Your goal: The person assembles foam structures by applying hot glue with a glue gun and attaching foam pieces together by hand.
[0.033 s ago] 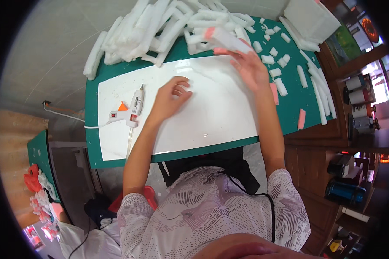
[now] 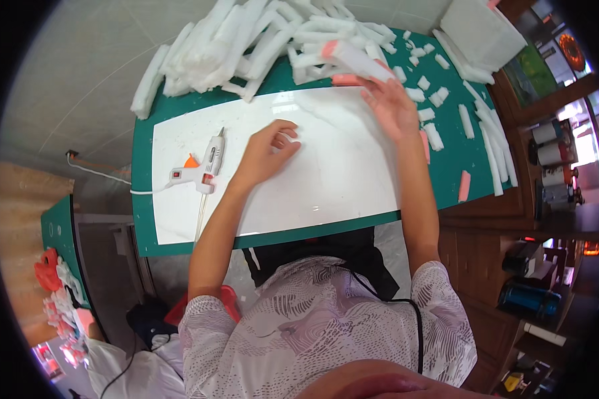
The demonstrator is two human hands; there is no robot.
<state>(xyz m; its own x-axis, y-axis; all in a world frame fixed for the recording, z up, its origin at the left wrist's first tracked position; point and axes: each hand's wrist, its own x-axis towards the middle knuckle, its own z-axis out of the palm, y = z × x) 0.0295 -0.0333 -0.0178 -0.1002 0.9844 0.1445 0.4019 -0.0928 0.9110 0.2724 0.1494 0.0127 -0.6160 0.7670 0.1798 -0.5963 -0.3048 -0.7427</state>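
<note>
My left hand point(image 2: 269, 151) hovers or rests over the white board point(image 2: 319, 179), its fingers loosely curled, thumb apart, with nothing in them. At the board's far right, my right hand point(image 2: 394, 110) has its fingers at the near end of a white foam block point(image 2: 361, 61) with pink ends; the block looks slightly blurred and the exact grip is partly hidden. A pink foam strip point(image 2: 346, 80) lies just beyond the board, below the block. Left of my left hand, a white glue gun point(image 2: 199, 169) lies on the board, its nozzle pointing away from me.
A heap of white foam strips point(image 2: 213, 50) covers the far side of the green table mat point(image 2: 446, 163). Small foam offcuts point(image 2: 438, 96) are scattered at the right, near long strips point(image 2: 492, 133) and a pink piece point(image 2: 464, 186). A large white block point(image 2: 479, 33) stands at the far right corner.
The view has shifted very slightly. My right hand and the foam block have moved a little to the right; my left hand keeps its pose.
</note>
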